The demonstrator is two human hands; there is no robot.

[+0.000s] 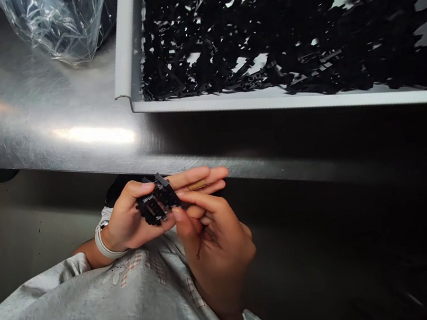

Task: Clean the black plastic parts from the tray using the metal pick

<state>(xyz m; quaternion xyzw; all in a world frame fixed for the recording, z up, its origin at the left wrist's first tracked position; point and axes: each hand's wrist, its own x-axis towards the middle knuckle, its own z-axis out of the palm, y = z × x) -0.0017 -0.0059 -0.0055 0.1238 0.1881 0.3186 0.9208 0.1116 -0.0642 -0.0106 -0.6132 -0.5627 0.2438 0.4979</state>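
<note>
Grey sweatshirt sleeve [80, 313] foremost; just below the brushed steel table edge [75, 148], left hand [132, 223] cradles a small black plastic clip cluster [158, 200], thumb closed over it. Right hand [215, 242] apparently pinches its near side. Flat fingers [200, 175] beneath should steady it.

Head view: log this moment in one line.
left hand: holds black parts | right hand: fingers pinch them | tray: black pieces, on steel table
</note>
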